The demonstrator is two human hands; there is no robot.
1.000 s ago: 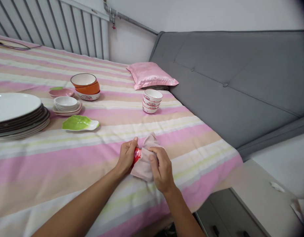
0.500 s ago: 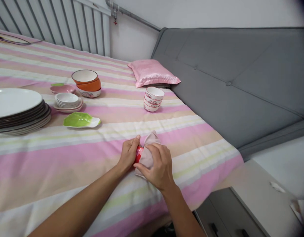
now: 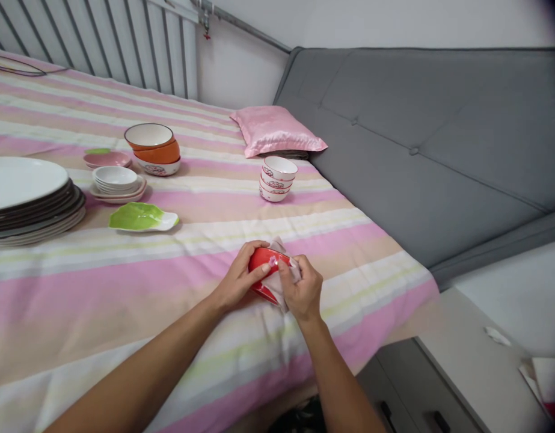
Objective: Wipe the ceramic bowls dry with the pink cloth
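Observation:
My left hand (image 3: 239,278) grips a glossy red dish (image 3: 260,257) by its left side, with the thumb laid across it. The dish is tilted above the bed and has a small pink flower pattern. A pale pinkish cloth (image 3: 275,286) is bunched against its surface and also sticks up behind its far edge. My right hand (image 3: 306,288) pinches this cloth around the dish's right edge. Fingers and cloth hide part of the dish, so its full shape cannot be seen.
On the striped bedspread stand small white bowls (image 3: 273,193), a green leaf-shaped dish (image 3: 139,218), orange bowls (image 3: 162,153), small white dishes (image 3: 115,179), a pink dish (image 3: 106,159) and stacked plates (image 3: 24,183). Behind are a pink pillow (image 3: 279,130) and grey headboard (image 3: 421,138).
The red dish has turned, and much more of its red surface shows. The cloth covers less of it, and my right hand has shifted its grip to the dish's right edge.

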